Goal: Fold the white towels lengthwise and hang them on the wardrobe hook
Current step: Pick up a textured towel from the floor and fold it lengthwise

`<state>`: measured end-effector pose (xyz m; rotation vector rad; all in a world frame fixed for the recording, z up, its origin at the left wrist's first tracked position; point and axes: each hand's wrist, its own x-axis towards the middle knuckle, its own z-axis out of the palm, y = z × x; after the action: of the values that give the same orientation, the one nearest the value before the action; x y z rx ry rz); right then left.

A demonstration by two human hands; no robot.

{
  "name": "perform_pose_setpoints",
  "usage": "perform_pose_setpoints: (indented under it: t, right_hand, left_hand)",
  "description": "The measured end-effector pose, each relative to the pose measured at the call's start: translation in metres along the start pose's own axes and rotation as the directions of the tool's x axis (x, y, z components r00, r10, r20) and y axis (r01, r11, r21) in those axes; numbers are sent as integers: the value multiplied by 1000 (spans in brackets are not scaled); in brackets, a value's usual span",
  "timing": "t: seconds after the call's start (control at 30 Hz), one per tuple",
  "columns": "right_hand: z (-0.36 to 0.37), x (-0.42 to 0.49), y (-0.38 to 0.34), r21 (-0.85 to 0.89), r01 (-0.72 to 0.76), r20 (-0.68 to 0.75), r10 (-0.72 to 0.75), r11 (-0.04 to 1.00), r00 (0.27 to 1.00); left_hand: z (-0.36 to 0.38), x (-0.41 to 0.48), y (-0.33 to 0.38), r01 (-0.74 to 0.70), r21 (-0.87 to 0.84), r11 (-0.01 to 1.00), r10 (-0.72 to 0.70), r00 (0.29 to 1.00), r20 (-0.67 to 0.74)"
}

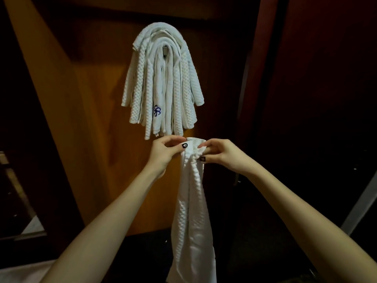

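- my left hand [165,154] pinches the top edge of the towel [191,201], thumb on the near side and fingers curled behind it.
- my right hand [222,155] pinches the same edge from the other side, fingers bunched on the cloth.
- the towel hangs straight down between my forearms in a narrow strip.
- its top sits just below the hanging towels [163,82], not touching them.
- those drape over the hook [164,50] on the wardrobe door [91,99]; one carries a blue mark [157,110].

blue emblem [157,112] on hung towel [140,88], seemingly wordless
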<state>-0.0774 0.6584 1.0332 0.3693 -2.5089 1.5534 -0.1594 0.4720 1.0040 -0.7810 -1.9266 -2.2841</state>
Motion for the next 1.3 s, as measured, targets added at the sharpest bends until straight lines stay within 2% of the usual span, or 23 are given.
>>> perform_pose_setpoints:
  t: [0.13, 0.3, 0.5, 0.7, 0.87, 0.97, 1.07, 1.23, 1.3]
  right_hand:
    - [1, -2, -10, -116, 107, -151, -124, 987, 981]
    - [7, 1, -19, -445, 190, -200, -304, 875, 931]
    - [12, -1, -30, -422, 293, -180, -396, 858, 901]
    - [16, 3, -31, -455, 264, -214, -393, 850, 894]
    - [24, 6, -30, -451, 303, -176, -416, 839, 892]
    - [12, 9, -25, -465, 239, -126, -331, 852, 935]
    - [-10, 4, -16, -494, 176, -28, -218, 851, 975]
    - [-28, -2, -19, -507, 169, 31, -178, 845, 984]
    - [-28, -2, -25, -483, 165, 90, -138, 860, 986]
  left_hand:
    - [1, -1, 7, -7, -43, 999, 9, 999, 40]
    - [12, -7, 18, -32, -97, 995, 40, 996, 85]
    - [9, -6, 28, -49, -128, 991, 63, 992, 107]
    - [0, -12, 28, -2, -162, 987, 36, 978, 207]
    - [1, -21, 17, -104, -134, 986, 119, 986, 116]
    - [-5, -17, 16, -101, -133, 986, 111, 991, 70]
    - [-13, -9, 19, -77, -204, 976, 87, 996, 37]
    - [-11, -1, 23, -83, -89, 993, 93, 989, 114]
    - [-11, 1, 22, -70, -92, 993, 81, 990, 115]
